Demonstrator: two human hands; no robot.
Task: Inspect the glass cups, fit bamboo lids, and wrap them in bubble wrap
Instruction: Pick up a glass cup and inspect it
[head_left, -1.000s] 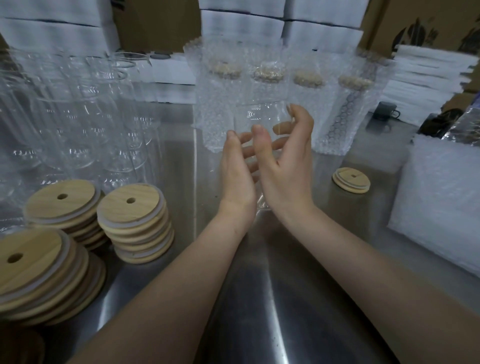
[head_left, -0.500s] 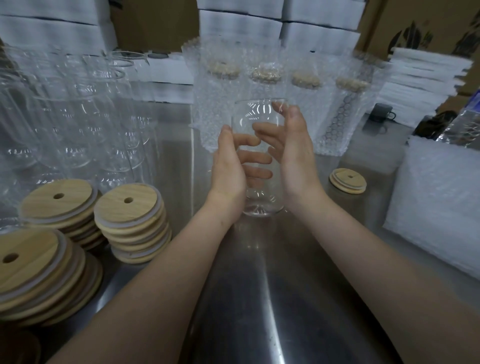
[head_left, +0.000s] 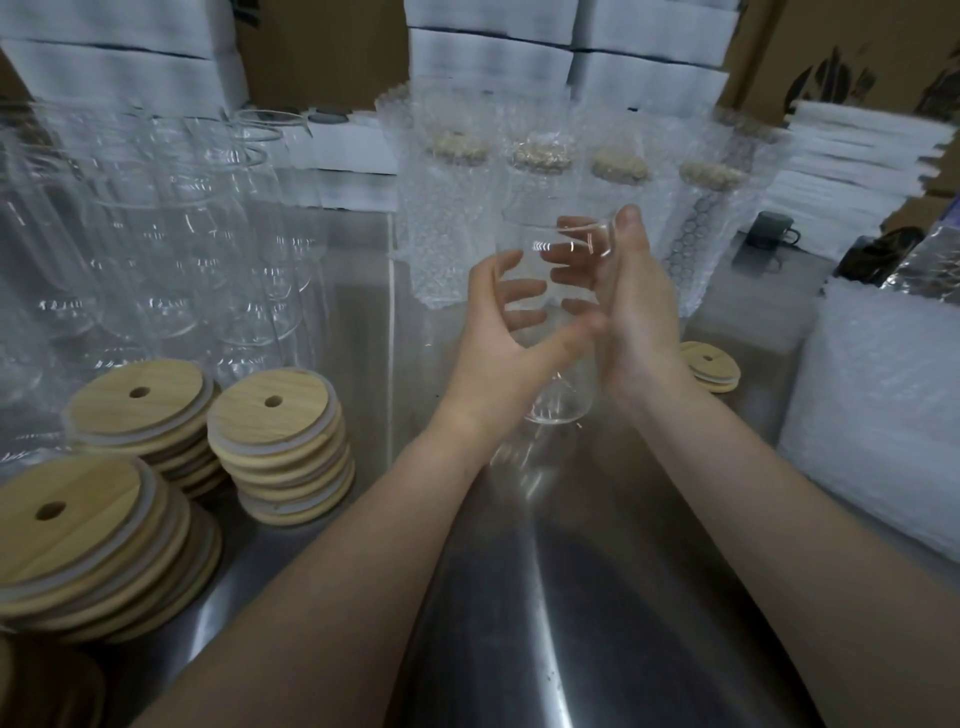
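A clear glass cup (head_left: 558, 400) is held upright above the steel table (head_left: 597, 597), between both hands. My left hand (head_left: 498, 343) curls round its left side, thumb across the front. My right hand (head_left: 636, 306) grips the right side, fingers seen through the glass and thumb up by the rim. Stacks of bamboo lids (head_left: 280, 441) with centre holes stand at the left. Several lidded cups wrapped in bubble wrap (head_left: 447, 218) stand in a row behind the hands.
Many bare glass cups (head_left: 171, 239) crowd the back left. A small lid stack (head_left: 711, 366) lies right of my hands. A pile of bubble wrap sheets (head_left: 883, 415) fills the right edge. White boxes and cartons line the back.
Both hands have closed tighter on the cup and turned it between them. My left thumb has swung across the front, and my right thumb has come up beside the rim.
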